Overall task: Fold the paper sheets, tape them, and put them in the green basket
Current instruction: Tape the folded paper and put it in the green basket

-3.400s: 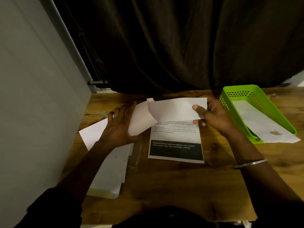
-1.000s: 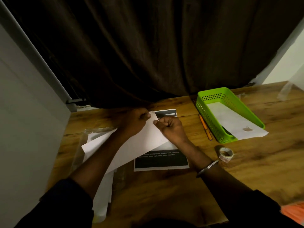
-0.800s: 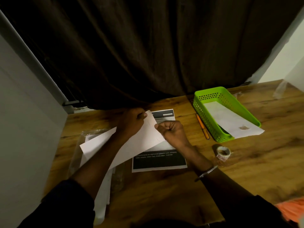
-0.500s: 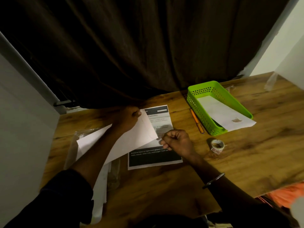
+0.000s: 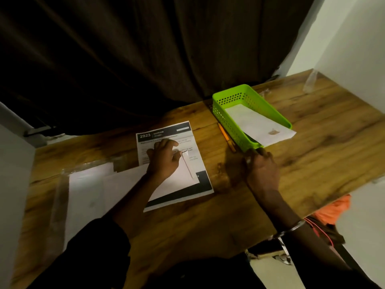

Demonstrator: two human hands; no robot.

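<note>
A folded white sheet (image 5: 177, 180) lies slantwise over a printed page (image 5: 166, 132) headed "2923" on the wooden table. My left hand (image 5: 162, 159) rests on the sheet's upper end, its thumb and forefinger pinching the flap edge. My right hand (image 5: 260, 165) is down on the table at the near corner of the green basket (image 5: 250, 97), fingers curled over the tape roll, of which only a pale glint shows by the thumb. Inside the basket is a folded, taped paper (image 5: 256, 124), its near end sticking out over the rim.
An orange pencil (image 5: 226, 136) lies just left of the basket. A stack of blank sheets in a plastic sleeve (image 5: 87, 195) sits at the left. A dark curtain hangs behind the table. The table's right edge drops off near an orange cloth (image 5: 333, 207).
My right hand let go of the folded sheet and moved right to the tape roll beside the basket. My left hand stayed holding the sheet down on the printed page.
</note>
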